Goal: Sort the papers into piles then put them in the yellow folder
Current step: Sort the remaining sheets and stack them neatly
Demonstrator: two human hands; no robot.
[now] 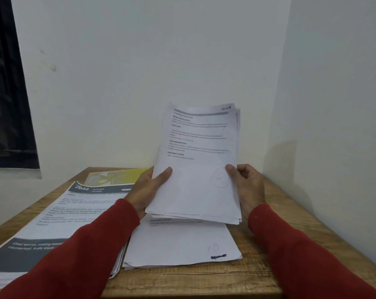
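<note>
A stack of white printed papers (pixel 199 160) is held up, tilted, above the wooden table (pixel 204 279). My left hand (pixel 149 186) grips its left edge, thumb on the front sheet. My right hand (pixel 247 184) grips its right edge the same way. Beneath it lies a second pile of white papers (pixel 182 244) with pen marks near its lower right corner. A third pile with a dark header and footer (pixel 59 225) lies on the left, partly under my left sleeve. The yellow folder (pixel 118 176) lies flat at the back of the table, partly covered by that pile.
The table stands in a corner, with white walls behind and to the right. A dark window (pixel 8 93) is at the far left. Bare wood shows along the table's front edge and right side.
</note>
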